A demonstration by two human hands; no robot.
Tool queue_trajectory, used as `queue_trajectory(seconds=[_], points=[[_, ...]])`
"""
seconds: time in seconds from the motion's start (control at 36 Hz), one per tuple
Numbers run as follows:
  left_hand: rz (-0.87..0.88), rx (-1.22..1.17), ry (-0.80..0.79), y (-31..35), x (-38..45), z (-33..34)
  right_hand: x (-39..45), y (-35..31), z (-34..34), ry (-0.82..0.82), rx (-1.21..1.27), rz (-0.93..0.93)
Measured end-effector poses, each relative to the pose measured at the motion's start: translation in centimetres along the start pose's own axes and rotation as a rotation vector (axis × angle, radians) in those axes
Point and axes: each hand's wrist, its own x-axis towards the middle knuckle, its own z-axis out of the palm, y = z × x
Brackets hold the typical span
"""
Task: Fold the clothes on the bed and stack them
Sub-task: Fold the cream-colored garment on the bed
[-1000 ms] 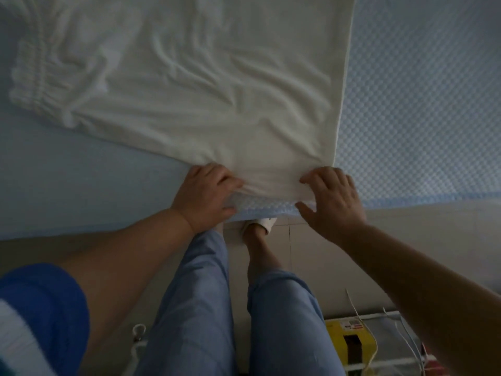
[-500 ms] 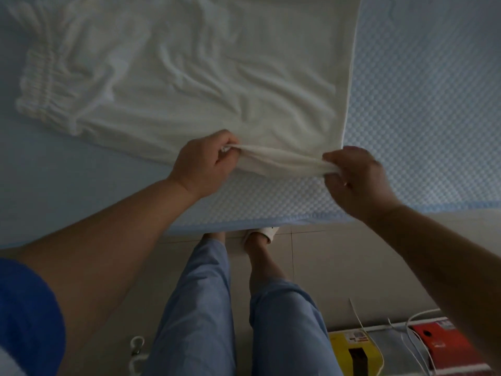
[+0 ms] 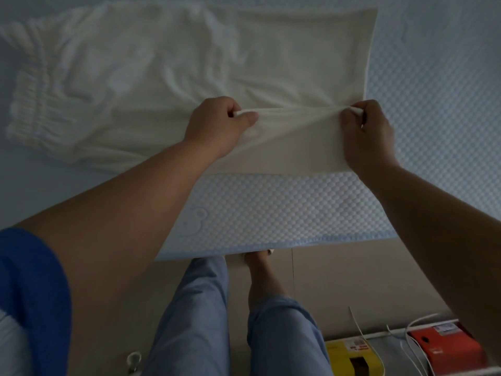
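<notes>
I see my left hand [image 3: 217,123] and right hand [image 3: 366,131] each pinching the white garment's [image 3: 271,77] near hem; the garment extends toward 12 o'clock across the bed [image 3: 420,104].

Left hand [image 3: 217,126] and right hand [image 3: 366,131] pinching cream garment's [image 3: 284,77] hem, lifted over quilted bed [image 3: 284,210]

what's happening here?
A person stands at the bed folding a white garment. The left hand and right hand each pinch its near edge, lifted and carried over the rest of the cloth. The elastic waistband lies at the left. The fold is unfinished; no stack is in view.
</notes>
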Motion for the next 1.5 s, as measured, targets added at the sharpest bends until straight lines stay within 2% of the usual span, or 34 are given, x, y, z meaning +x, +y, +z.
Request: queue_trajectory(seconds=[0.11, 0.42, 0.58, 0.67, 0.75, 0.86, 0.92, 1.0, 1.06, 1.08, 1.14, 1.17, 1.25, 1.39, 1.5], points=[[0.038, 0.003, 0.100, 0.1, 0.0, -0.8, -0.3, -0.2, 0.5, 0.059, 0.011, 0.017], [0.036, 0.035, 0.251, -0.1, 1.2, 0.0, 0.8, -1.1, 0.6, 0.219, 0.014, 0.059], [0.105, -0.118, 0.177, -0.4, 0.3, -0.3, 0.5, -1.1, 0.6, 0.220, 0.010, 0.050], [0.130, -0.132, 0.201, -0.2, 0.3, -0.7, 0.5, -1.0, 0.7, 0.223, -0.023, 0.024], [0.163, -0.080, 0.254, 0.3, 0.8, -0.9, 0.8, -0.8, 0.8, 0.225, -0.072, 0.019], [0.143, 0.114, 0.298, 0.7, 1.3, -0.7, 0.8, -1.3, 1.1, 0.253, -0.156, 0.029], [0.183, 0.181, 0.335, 0.9, 0.8, -0.8, 0.4, -1.8, 0.8, 0.311, -0.231, -0.064], [0.484, 0.143, 0.376, 1.6, -1.6, -0.3, -1.5, -2.9, 1.2, 0.328, -0.293, -0.398], [0.665, 0.175, 0.263, 1.3, -2.9, 1.0, -3.0, -2.8, 2.3, 0.195, -0.381, -0.605], [0.685, 0.231, 0.175, 0.9, -3.3, 1.7, -3.5, -2.5, 2.9, 0.077, -0.465, -0.632], [0.619, 0.381, 0.019, -0.7, -3.5, 2.6, -3.5, -1.2, 3.3, -0.112, -0.631, -0.551], [0.581, 0.445, -0.023, -1.6, -3.2, 2.8, -3.0, -0.4, 3.2, -0.146, -0.683, -0.491], [0.539, 0.532, -0.043, -3.0, -2.4, 3.0, -1.7, 1.5, 2.4, -0.124, -0.710, -0.421], [0.506, 0.553, -0.037, -2.5, -2.1, 2.9, -2.3, 1.4, 2.2, -0.103, -0.538, -0.294], [0.509, 0.440, 0.066, -1.2, -2.7, 2.3, -1.6, 0.2, 1.2, 0.078, -0.152, -0.028]])
